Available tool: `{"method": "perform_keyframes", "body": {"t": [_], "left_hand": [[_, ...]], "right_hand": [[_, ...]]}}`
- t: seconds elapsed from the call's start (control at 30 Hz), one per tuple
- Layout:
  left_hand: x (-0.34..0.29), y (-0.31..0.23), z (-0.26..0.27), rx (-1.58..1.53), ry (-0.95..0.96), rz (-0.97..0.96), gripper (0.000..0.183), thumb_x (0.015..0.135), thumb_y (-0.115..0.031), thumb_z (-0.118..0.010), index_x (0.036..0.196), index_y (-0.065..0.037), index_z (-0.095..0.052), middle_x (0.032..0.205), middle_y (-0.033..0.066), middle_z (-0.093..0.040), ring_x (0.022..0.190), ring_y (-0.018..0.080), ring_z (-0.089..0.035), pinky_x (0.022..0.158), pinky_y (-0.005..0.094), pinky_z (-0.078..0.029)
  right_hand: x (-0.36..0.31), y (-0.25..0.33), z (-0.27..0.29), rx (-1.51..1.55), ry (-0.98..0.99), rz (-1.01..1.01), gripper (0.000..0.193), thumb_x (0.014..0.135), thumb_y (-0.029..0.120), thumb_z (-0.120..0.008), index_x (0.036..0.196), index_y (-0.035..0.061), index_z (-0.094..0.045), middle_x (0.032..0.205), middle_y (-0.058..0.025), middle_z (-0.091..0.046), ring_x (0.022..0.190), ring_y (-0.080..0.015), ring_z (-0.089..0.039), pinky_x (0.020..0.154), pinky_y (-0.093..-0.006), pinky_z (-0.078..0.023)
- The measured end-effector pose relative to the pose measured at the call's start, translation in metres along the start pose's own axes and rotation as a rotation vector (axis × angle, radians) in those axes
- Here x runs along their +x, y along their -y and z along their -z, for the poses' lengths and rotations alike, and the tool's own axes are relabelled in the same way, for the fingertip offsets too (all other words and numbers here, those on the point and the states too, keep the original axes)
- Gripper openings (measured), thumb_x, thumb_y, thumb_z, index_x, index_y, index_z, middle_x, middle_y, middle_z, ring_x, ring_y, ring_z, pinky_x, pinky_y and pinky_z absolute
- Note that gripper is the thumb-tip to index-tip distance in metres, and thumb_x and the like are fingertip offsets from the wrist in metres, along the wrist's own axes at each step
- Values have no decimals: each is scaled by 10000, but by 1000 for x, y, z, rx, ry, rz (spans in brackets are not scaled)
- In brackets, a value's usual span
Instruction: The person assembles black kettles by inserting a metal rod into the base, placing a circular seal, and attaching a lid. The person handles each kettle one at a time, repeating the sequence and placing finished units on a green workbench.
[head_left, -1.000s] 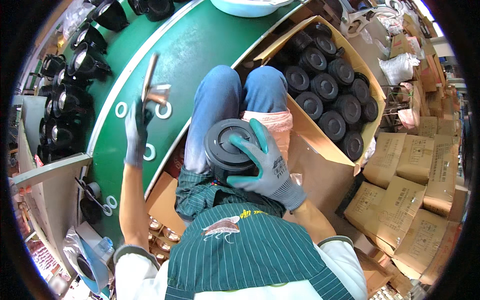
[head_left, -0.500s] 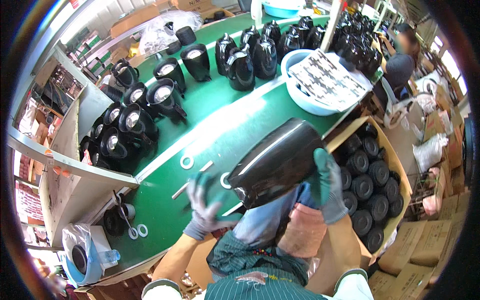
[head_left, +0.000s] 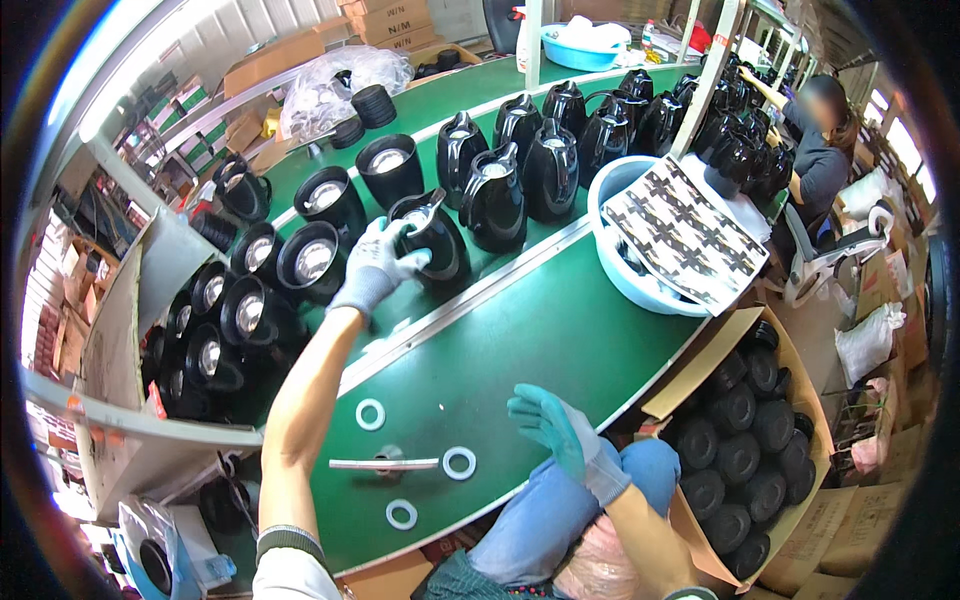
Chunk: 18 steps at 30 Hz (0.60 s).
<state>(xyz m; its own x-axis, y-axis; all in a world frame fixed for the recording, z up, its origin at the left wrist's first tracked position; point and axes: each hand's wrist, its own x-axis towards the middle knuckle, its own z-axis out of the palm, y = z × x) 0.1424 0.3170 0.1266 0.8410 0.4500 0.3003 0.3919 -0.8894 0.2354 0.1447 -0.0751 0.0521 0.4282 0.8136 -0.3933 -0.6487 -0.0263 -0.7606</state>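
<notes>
Hands (head_left: 376, 272), two, left at one jug (head_left: 443, 257); three rings (head_left: 446, 464).

Open green tabletop (head_left: 500, 345) lies ahead of the right hand (head_left: 565, 435), with black jugs (head_left: 494, 212) and a blue basin (head_left: 632, 283) blocking beyond.

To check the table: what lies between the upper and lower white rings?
Between the upper ring and lower ring lies a metal rod, in the head view.

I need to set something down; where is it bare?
The green tabletop is bare between the white rings, blue basin and pale strip. Beyond the strip, black jugs crowd together; the carton is packed with round black pieces.
</notes>
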Motion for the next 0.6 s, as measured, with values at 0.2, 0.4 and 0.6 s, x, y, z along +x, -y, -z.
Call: {"method": "perform_keyframes", "body": {"t": [0.2,0.4,0.6], "left_hand": [[125,44,4,292,-285,-98,468,858,-241,-739,1316,-170,-678,1308,142,-667,1203,336,-614,1042,444,-499],[154,77,-33,420,-46,12,497,773,-173,-847,1249,-175,-702,1208,130,-628,1160,326,-605,995,428,-528],[122,49,68,232,-412,-288,414,726,-98,-819,1128,-134,-728,1078,124,-654,1058,342,-619,926,435,-517]], "right_hand": [[9,-7,12,15,25,-22,543,1115,360,-403,1528,13,-467,1434,-120,-602,1291,-221,-586,1120,-370,-431],[6,7,3,-41,20,-59,566,1114,394,-431,1519,2,-478,1438,-122,-600,1297,-223,-596,1105,-361,-443],[1,11,3,3,-11,-9,488,1075,311,-579,1467,21,-555,1393,-104,-619,1266,-183,-584,1078,-323,-429]]}}
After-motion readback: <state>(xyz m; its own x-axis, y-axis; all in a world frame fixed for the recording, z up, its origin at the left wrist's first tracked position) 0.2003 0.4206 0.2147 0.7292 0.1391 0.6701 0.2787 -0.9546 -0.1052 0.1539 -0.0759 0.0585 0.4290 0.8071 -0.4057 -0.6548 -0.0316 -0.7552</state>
